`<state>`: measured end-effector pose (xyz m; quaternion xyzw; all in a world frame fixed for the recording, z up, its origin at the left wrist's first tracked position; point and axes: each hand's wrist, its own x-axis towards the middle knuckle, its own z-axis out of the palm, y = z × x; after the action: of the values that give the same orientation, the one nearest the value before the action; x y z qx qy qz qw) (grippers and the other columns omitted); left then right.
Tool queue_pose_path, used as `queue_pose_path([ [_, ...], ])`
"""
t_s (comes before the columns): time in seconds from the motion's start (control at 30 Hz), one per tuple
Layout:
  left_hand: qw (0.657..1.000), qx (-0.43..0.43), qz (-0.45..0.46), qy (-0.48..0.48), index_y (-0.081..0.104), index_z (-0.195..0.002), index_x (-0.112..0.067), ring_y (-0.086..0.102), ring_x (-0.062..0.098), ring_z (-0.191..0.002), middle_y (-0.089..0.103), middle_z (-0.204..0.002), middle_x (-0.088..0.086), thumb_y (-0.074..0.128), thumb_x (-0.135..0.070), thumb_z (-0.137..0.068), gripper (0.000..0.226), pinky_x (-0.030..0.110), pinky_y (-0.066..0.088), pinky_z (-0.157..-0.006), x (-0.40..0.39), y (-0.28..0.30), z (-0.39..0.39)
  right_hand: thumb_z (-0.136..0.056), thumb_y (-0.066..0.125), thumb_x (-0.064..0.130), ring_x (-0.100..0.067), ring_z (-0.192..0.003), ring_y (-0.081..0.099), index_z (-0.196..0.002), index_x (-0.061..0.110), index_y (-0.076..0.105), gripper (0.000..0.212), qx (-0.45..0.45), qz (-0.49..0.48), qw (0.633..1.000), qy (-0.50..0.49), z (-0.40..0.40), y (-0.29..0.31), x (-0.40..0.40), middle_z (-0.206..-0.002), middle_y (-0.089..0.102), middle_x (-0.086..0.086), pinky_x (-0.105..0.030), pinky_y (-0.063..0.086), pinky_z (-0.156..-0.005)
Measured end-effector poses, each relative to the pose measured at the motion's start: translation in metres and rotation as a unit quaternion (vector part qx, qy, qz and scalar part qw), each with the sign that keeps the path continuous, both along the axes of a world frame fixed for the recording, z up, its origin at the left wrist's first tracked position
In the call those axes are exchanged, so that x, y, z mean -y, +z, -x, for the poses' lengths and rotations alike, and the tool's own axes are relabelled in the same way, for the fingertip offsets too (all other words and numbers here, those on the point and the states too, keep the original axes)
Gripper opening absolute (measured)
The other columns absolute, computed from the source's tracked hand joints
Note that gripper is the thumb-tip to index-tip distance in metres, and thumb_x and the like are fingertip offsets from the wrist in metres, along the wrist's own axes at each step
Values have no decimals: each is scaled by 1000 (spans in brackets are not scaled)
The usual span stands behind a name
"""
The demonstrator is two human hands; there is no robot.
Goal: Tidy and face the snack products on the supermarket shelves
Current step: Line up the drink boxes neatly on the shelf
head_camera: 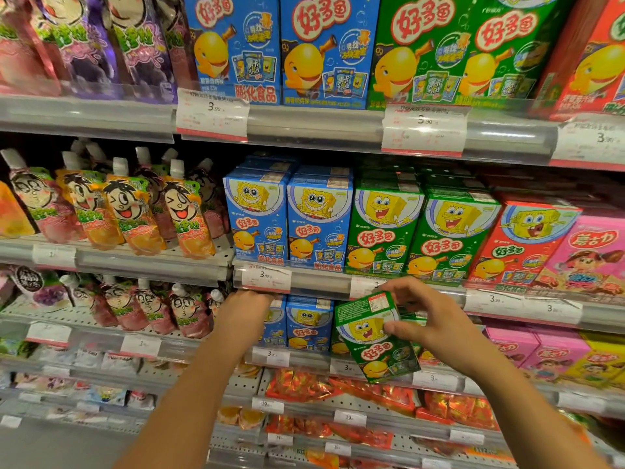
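Note:
My right hand pinches a green snack box with a yellow cartoon sponge on it, tilted and held out in front of the third shelf. My left hand reaches into the same shelf beside the blue snack boxes; its fingers are hidden behind the shelf rail, so what they touch is not visible. One shelf up stand faced rows of blue boxes, green boxes and a red box.
Pink boxes sit at the right. Drink pouches with cartoon faces fill the left shelves. Larger boxes line the top shelf. Red foil packs lie on the lower shelves. Price tags run along the rails.

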<state>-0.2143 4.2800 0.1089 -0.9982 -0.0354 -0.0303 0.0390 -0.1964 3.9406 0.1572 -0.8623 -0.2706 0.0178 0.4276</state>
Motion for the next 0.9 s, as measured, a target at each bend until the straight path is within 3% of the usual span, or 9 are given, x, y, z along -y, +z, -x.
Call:
queue_pose_path([
  [0.1,1000,1,13,12,43,-149,-20,51,34,-129,56,-139,8,61,1,-86,69,43,43,-106,6,-12,3,-82,85,30,-5,-116,60,-123,43,60,50,-1,1,1000,3,0,0,1,-118,67,14,-37,52,-101],
  [0.17,999,39,7,2,50,-146,-15,52,37,-128,60,-135,12,73,2,-74,77,50,41,-112,9,-22,8,-82,85,30,-6,-115,60,-122,43,60,49,-3,0,1000,5,0,0,1,-117,67,14,-36,52,-100],
  [0.3,998,64,15,-5,69,-125,-5,66,43,-106,71,-114,18,89,7,-36,92,61,53,-97,7,-39,8,-81,84,31,-3,-114,59,-120,45,60,47,4,-3,1000,7,1,1,1,-113,65,19,-24,51,-97],
  [0.5,998,55,9,6,60,-136,-2,62,43,-112,66,-123,18,85,7,-48,92,63,46,-105,12,-42,18,-81,84,33,-1,-113,59,-119,46,60,47,-6,-5,1000,3,1,0,2,-114,65,17,-18,50,-92],
  [0.63,999,53,1,10,65,-129,-7,64,39,-103,67,-112,14,87,-1,-54,79,62,53,-96,12,-40,15,-80,84,33,3,-110,58,-118,46,60,46,-8,-8,1000,-1,2,1,1,-113,65,16,-14,48,-88],
  [0.9,997,65,21,32,67,-120,-11,64,38,-103,65,-112,13,96,-24,-45,82,61,55,-92,13,-33,17,-81,86,29,-1,-107,60,-117,47,60,48,-11,-24,1000,2,3,2,1,-111,64,11,-28,52,-93],
])
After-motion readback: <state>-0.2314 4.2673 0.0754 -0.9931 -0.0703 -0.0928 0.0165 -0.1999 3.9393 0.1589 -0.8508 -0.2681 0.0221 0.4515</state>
